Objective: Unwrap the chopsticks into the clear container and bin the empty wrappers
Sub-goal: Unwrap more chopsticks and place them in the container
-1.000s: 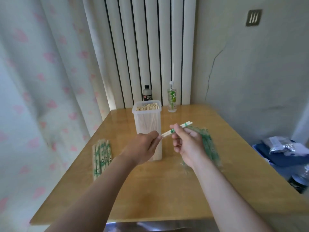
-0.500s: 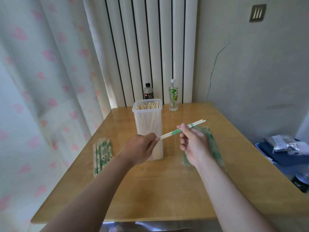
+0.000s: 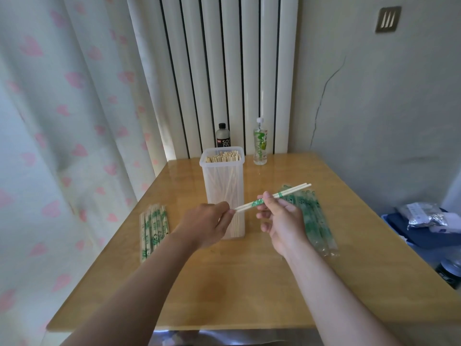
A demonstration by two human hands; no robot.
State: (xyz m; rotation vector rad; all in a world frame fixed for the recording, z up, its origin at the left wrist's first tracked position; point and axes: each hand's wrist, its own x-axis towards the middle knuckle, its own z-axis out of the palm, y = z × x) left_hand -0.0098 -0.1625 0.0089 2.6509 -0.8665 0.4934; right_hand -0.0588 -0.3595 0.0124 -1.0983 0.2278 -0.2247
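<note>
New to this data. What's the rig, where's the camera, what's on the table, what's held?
No machine here: a person works with two bare hands. The pictures come from one wide-angle camera worn on the head, looking forward and down. On the wooden table stands a tall clear container packed with bare chopsticks. To its left lies a stack of wrapped chopsticks; to its right, a pile of clear green-printed wrappers that look empty. A dark bottle and a clear bottle stand at the far edge. The left hand pinches one end of a chopstick pair with green-printed wrapping; the right hand grips it near the middle.
</note>
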